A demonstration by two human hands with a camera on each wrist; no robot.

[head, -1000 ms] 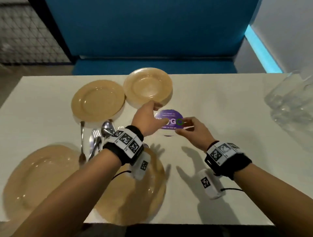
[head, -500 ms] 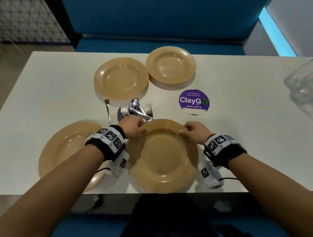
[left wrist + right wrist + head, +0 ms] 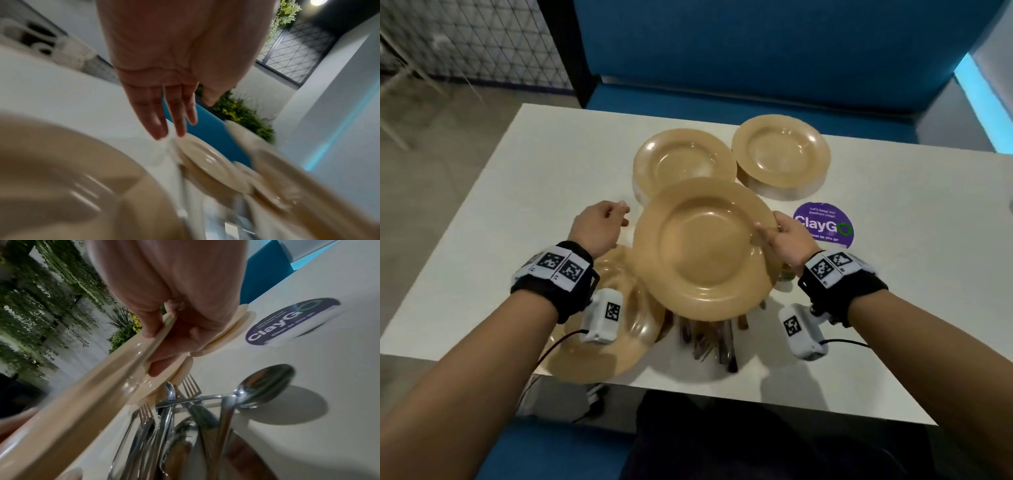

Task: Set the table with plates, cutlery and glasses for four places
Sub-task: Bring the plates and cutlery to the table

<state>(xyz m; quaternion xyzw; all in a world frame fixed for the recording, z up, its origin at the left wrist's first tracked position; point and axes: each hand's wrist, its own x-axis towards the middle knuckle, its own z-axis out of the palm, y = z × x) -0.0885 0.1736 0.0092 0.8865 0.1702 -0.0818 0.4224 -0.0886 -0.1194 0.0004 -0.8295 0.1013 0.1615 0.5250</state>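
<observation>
Head view looks down over the table [image 3: 893, 308]; both close wrist views share its plates.

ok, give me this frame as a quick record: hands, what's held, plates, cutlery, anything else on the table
right hand: pinches the rim of the lifted plate, thumb on top, fingers under
left hand: off the plate, holds nothing, fingers straight in the left wrist view
lifted plate: tan, tilted, in the air above the cutlery pile
other plates: far-left plate, far-right plate, near-left plate, all on the white table
cutlery pile: forks and spoons heaped together, unsorted
sticker: purple ClayGo sticker on the table
glasses: none in view
</observation>
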